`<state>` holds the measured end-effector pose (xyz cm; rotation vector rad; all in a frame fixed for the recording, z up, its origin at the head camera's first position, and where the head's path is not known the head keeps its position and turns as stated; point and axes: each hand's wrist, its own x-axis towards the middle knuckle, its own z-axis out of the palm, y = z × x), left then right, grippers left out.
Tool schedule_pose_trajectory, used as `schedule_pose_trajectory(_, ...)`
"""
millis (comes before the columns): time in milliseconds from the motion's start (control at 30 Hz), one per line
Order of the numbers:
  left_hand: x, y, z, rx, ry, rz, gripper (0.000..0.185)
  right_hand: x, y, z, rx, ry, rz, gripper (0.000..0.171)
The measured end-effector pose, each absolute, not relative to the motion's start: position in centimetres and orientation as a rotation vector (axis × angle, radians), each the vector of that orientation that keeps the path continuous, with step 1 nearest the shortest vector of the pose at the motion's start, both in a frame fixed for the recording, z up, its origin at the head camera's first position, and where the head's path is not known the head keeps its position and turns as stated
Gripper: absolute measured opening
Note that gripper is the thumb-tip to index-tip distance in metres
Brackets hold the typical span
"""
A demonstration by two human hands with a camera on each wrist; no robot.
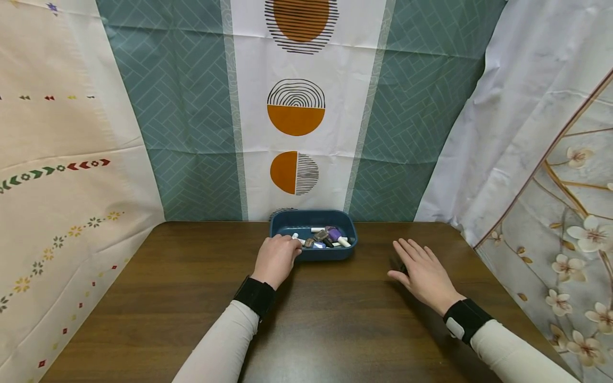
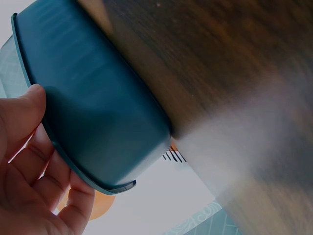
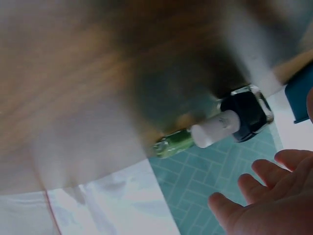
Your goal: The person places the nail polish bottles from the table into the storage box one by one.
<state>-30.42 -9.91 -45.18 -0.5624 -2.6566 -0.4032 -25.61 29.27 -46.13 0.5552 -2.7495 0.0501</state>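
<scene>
A dark blue plastic bin (image 1: pixel 313 255) stands at the far edge of the table, with several small bottles (image 1: pixel 333 234) inside, some white-capped, one purple. My left hand (image 1: pixel 275 260) holds the bin's near left rim. In the left wrist view the thumb (image 2: pixel 35 100) is against the outer side, and the other fingers curl at the rim. To the right of the bin my right hand (image 1: pixel 428 276) hovers with straight fingers. In the right wrist view a dark nail polish bottle (image 3: pixel 248 116) with a white cap and a green bottle (image 3: pixel 172 143) are on the table beside that hand.
The brown wooden table (image 1: pixel 330 330) reaches back to a hanging green and white cloth (image 1: pixel 191 106). A cream patterned cloth (image 1: pixel 72 213) borders the left side. White and flowered cloth (image 1: pixel 551 255) borders the right.
</scene>
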Motion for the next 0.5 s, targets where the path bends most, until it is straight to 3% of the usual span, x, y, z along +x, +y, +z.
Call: schedule_pose_trajectory(500, -30.4, -9.9, -45.1, -0.554, -2.674, -0.407, 0.010, -24.8, 31.1, -46.9, 0.536, -2.762, 0.036, 0.084)
